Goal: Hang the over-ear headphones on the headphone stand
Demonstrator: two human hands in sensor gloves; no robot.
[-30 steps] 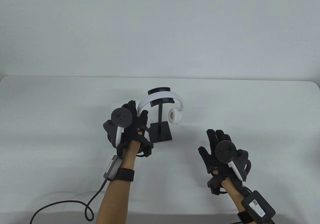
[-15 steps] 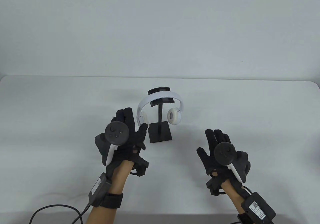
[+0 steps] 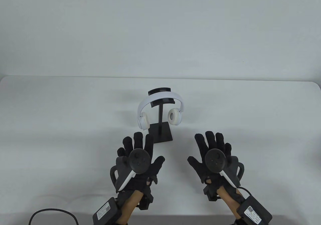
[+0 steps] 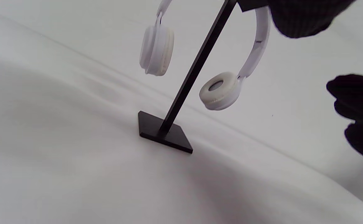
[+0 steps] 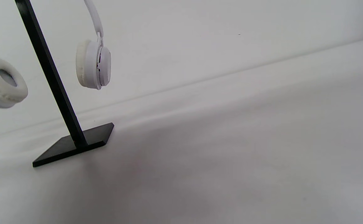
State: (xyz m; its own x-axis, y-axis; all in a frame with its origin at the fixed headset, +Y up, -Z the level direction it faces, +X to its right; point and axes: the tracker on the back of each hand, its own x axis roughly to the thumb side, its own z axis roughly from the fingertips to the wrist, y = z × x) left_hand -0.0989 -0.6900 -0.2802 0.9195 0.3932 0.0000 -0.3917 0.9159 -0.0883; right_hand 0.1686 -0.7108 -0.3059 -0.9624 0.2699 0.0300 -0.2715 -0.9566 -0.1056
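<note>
The white headphones (image 3: 160,110) hung by their band over the curved top of the black headphone stand (image 3: 160,126), one ear cup on each side of the post, clear of the table (image 3: 50,124). In the table view the left hand (image 3: 137,159) and the right hand (image 3: 215,157) lay apart from the stand on its near side, fingers spread, grasping nothing. That view hid the palms. The left wrist view showed only dark fingertips (image 4: 303,17) at its upper right, with the stand's post (image 4: 197,67) and both cups (image 4: 219,91) beyond. The right wrist view showed no fingers, only the stand's square base (image 5: 75,144) flat on the white cloth (image 5: 231,155).
</note>
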